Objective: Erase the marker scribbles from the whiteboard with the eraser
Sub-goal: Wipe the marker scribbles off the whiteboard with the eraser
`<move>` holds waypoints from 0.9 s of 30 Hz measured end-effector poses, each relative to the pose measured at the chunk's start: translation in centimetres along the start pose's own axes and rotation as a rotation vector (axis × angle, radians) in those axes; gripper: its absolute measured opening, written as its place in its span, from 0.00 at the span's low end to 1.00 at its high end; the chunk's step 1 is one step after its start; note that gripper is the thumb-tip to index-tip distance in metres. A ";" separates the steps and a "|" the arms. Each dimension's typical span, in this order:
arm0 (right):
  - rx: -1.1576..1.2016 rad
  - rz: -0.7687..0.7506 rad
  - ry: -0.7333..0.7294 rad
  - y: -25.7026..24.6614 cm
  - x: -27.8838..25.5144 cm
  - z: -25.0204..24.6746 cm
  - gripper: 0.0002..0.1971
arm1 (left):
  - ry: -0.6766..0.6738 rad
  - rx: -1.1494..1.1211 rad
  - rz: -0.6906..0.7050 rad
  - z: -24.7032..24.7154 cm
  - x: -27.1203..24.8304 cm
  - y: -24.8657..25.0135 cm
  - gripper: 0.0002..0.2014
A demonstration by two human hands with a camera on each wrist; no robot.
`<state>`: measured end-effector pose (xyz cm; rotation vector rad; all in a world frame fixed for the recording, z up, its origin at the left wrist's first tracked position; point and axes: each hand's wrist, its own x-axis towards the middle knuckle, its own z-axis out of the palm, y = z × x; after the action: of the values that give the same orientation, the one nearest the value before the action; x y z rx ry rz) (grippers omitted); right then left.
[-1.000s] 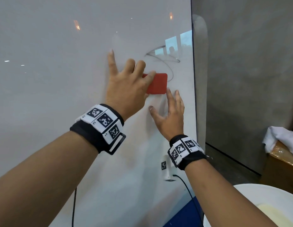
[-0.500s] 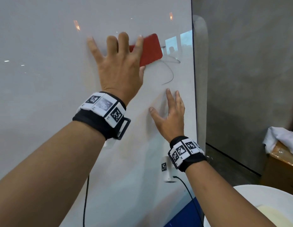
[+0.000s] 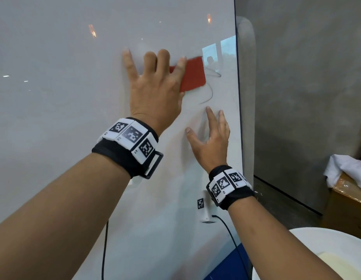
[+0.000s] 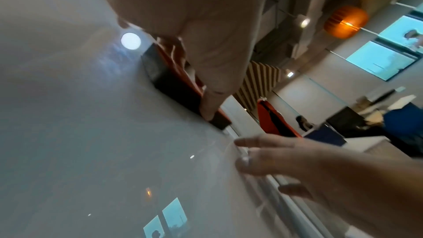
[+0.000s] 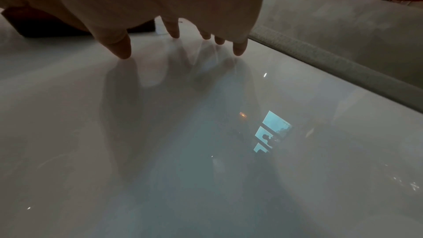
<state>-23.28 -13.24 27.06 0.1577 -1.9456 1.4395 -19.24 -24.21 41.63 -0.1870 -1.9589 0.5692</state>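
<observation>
On the upright whiteboard point(image 3: 64, 98) my left hand point(image 3: 157, 83) holds the red eraser point(image 3: 192, 74) flat against the surface, index finger across its left end and the other fingers spread. The left wrist view shows the eraser's dark felt side point(image 4: 169, 82) with my thumb point(image 4: 210, 109) down along its edge. Thin black scribble lines point(image 3: 211, 93) remain just right of and below the eraser. Below them my right hand point(image 3: 210, 136) is open, fingertips point(image 5: 174, 32) resting on the board point(image 5: 183, 133).
The board's right edge point(image 3: 237, 98) runs close to the scribbles, with a grey wall point(image 3: 297, 77) beyond. A small white tagged device point(image 3: 204, 207) with a cable hangs on the board. A white round table point(image 3: 327, 249) and a cloth-topped box point(image 3: 347, 168) sit at lower right.
The left hand swept the eraser up over the scribble, then down and slightly right; part of the upper scribble is gone. The right hand has stayed in place.
</observation>
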 end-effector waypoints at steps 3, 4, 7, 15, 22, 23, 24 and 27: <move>0.003 0.010 0.044 -0.2 0.5 0.2 0.44 | -0.019 0.011 0.190 0.6 -0.6 0.1 0.32; -0.007 0.016 0.047 -0.1 0.8 0.2 0.46 | -0.021 0.014 0.209 0.6 -0.6 0.1 0.32; -0.051 0.029 0.020 0.4 1.7 -0.3 0.50 | -0.029 0.015 0.143 0.3 -0.4 0.3 0.33; -0.106 -0.023 0.019 1.4 2.3 -0.5 0.54 | -0.100 -0.005 0.299 0.5 -1.0 1.3 0.25; -0.143 -0.074 0.018 1.9 3.5 -0.7 0.58 | -0.044 -0.039 0.093 0.2 0.6 1.4 0.33; -0.143 -0.081 0.022 1.9 3.7 -0.7 0.59 | -0.068 -0.037 0.155 0.4 0.3 1.7 0.34; -0.142 -0.087 0.024 2.0 3.9 -0.7 0.60 | -0.093 -0.028 0.209 0.6 -0.1 1.9 0.34; -0.130 -0.085 0.021 2.0 4.0 -0.7 0.60 | -0.052 -0.019 0.188 0.7 0.3 1.8 0.32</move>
<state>-26.86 -10.69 27.94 0.1623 -1.9842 1.2513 -20.19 -22.68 40.83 -0.3753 -2.0104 0.6832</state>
